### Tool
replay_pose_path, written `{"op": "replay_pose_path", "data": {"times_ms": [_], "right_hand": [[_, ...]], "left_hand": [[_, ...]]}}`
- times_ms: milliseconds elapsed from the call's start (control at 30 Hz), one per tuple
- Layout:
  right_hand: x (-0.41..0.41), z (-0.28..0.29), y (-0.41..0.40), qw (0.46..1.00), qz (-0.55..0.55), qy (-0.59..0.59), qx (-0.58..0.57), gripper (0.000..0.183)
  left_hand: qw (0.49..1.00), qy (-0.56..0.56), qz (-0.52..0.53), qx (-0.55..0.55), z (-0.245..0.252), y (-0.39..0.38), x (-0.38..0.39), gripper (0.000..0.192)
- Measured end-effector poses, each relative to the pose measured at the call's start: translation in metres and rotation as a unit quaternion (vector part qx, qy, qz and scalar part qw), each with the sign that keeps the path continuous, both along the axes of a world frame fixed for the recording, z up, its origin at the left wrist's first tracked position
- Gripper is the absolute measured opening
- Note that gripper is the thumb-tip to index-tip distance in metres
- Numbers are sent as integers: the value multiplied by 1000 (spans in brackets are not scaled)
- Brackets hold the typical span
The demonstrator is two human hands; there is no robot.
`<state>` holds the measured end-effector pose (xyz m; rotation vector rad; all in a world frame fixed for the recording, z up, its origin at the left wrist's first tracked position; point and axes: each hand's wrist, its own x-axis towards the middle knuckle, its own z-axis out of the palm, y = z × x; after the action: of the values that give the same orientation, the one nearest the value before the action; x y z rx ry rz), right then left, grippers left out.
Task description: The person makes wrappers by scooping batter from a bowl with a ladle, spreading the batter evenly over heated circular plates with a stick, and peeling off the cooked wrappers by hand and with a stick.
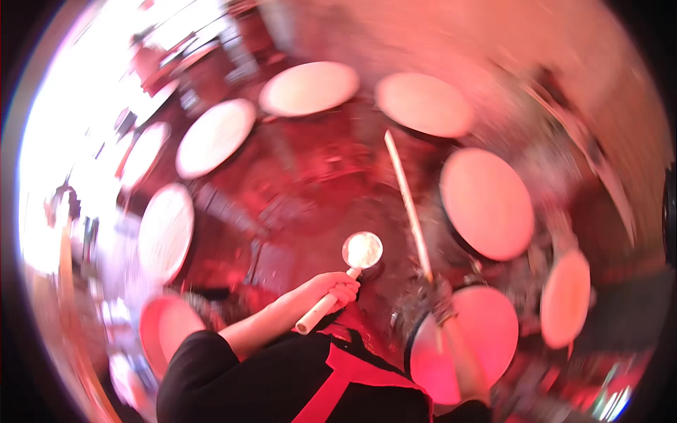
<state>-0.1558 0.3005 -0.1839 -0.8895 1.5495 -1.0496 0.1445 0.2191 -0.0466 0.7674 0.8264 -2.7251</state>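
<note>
My left hand (338, 290) is closed around the pale, thick handle of a ladle (363, 250). Its round cup is filled with something whitish that I cannot identify. In my right hand (440, 301), which seems to wear a dark glove but is blurred, is a long, narrow, pale stick (406, 198) pointing away from me. Partly behind my right forearm lies a large round flat disc (489, 328). Another disc (486, 203) stands beyond that hand, to the right of the stick.
More pale round discs curve around me, among them a far one (310, 88), a left one (167, 232) and a right one (566, 299). At the far left is a blurred person (147, 63). A wall (529, 31) rises at the upper right.
</note>
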Motion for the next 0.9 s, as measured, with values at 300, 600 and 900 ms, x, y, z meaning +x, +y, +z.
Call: {"op": "replay_pose_path", "data": {"times_ms": [300,600,900], "right_hand": [[312,3,70,920,391,-35,8,34],[532,-28,79,679,694,232,-65,40],[782,-52,128,488,806,207,-261,50]], "left_hand": [[826,-120,549,-52,-67,241,295,11],[180,-955,-96,-214,-195,448,541,31],[388,-919,35,62,-352,480,594,17]]}}
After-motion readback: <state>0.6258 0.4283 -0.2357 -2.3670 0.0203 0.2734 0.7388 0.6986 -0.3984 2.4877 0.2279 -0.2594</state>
